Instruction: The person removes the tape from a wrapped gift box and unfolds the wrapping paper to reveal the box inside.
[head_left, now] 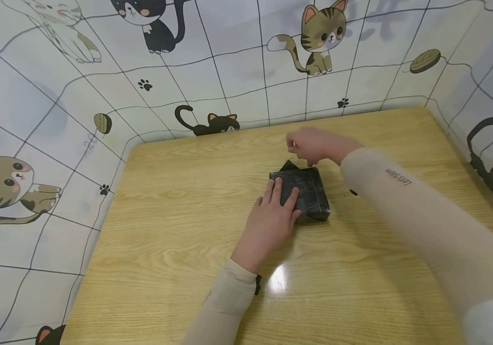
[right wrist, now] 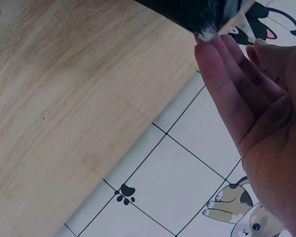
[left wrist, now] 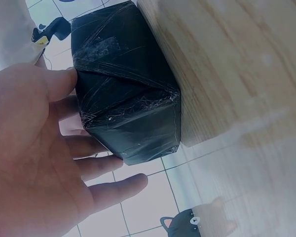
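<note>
A box-shaped package in shiny black wrapping lies on the table; its folded end faces the left wrist view, with creases and a strip of clear tape on it. My left hand rests on the package's top with fingers extended and spread. At the far side, a black flap sticks out. My right hand is just beyond that side, fingers bent. In the right wrist view, its thumb and finger pinch a thin translucent strip, seemingly tape, beside the package's corner.
The package stands on a wood-grain table. Behind and beside the table rise walls covered in a cat-and-grid print. A small dark bit lies right of the package, near my right sleeve.
</note>
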{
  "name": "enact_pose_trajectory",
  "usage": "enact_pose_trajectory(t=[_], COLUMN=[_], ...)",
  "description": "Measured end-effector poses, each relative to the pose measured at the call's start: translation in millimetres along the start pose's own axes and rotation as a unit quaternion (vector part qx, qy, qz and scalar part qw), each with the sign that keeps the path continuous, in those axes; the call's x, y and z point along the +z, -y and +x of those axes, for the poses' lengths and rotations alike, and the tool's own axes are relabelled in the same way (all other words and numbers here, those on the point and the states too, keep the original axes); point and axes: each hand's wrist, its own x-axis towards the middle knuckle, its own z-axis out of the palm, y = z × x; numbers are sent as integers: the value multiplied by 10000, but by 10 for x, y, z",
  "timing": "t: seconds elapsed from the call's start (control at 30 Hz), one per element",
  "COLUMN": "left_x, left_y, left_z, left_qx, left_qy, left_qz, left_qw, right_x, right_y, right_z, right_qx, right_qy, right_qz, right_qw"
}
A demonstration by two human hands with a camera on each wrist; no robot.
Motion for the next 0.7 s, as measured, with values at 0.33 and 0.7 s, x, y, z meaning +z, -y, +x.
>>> enact_pose_trajectory(t=[0.33,0.7], left_x=[-19,4], left_y=[2,6], left_z=[-18,-33], left_qx=[-4,-11], left_qy=[-34,-49], left_qz=[-23,-67], left_qw=[10000,10000], right_x=[-149,77], right_y=[16,285], right_z=[-159,-710], right_qx=[-74,-117], right_qy=[-347,-980], right_qz=[-110,-321], right_qw=[9993,9946])
